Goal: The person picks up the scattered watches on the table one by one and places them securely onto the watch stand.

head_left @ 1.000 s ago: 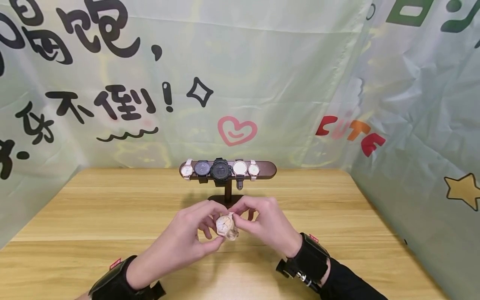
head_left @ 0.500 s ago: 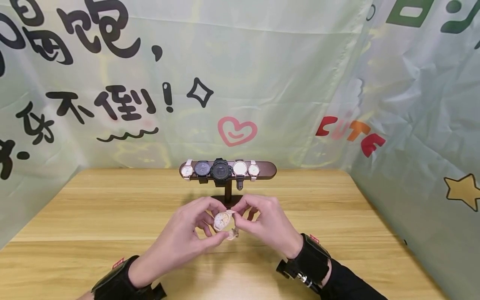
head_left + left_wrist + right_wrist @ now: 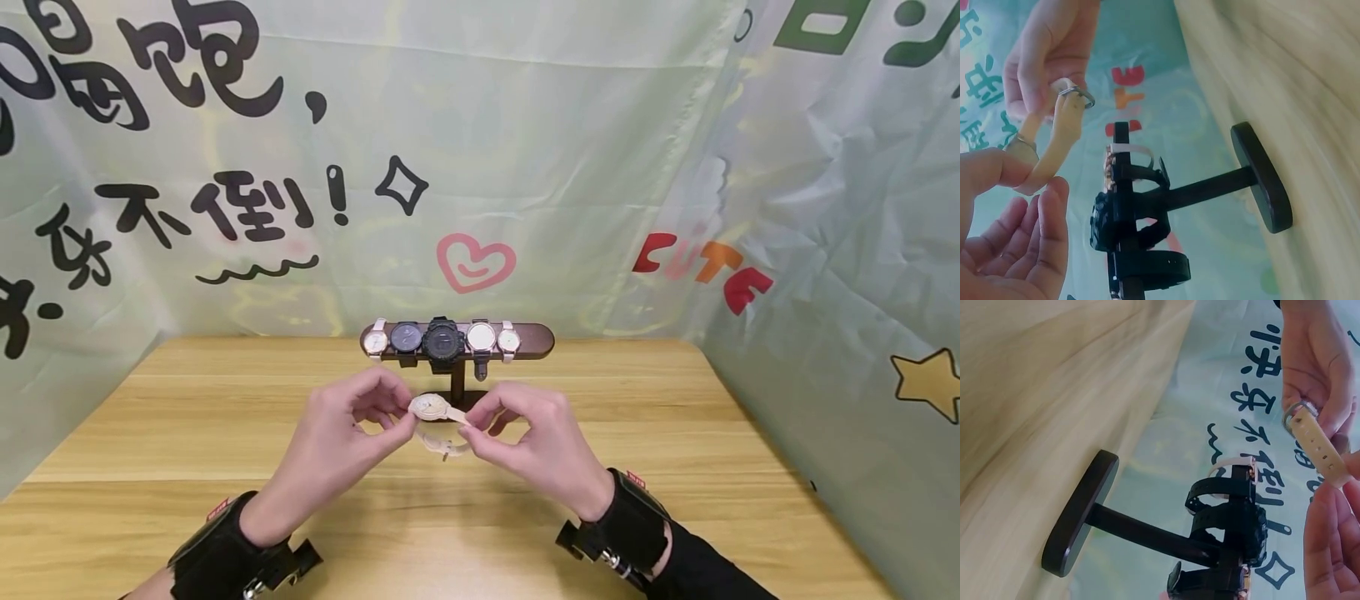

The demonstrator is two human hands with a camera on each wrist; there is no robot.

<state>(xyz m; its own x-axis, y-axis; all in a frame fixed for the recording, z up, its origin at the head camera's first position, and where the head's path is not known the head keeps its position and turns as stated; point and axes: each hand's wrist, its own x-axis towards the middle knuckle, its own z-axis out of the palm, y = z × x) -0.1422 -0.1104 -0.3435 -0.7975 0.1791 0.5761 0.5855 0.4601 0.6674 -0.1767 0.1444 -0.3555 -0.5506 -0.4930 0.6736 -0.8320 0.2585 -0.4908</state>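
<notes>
A pale wristwatch (image 3: 430, 407) is held up between both hands in front of the stand, its dial tilted upward. My left hand (image 3: 345, 437) pinches it at the case end with thumb and fingertips. My right hand (image 3: 536, 429) pinches the strap (image 3: 456, 415) on the other side. The rest of the band curves below, with a small metal buckle (image 3: 1077, 95) on it. In the right wrist view, a row of holes shows along the strap (image 3: 1319, 447), which runs to the right fingertips.
Behind the hands, a dark watch stand (image 3: 536, 340) carries several watches on its bar, above an oval base (image 3: 1263, 178). It stands on a wooden table (image 3: 225, 417). Printed cloth (image 3: 570, 167) hangs behind the table and along its right side.
The watch has turned so its dial lies flatter, and it has risen slightly to the left. My left hand has moved left and up. My right hand has shifted only a little.
</notes>
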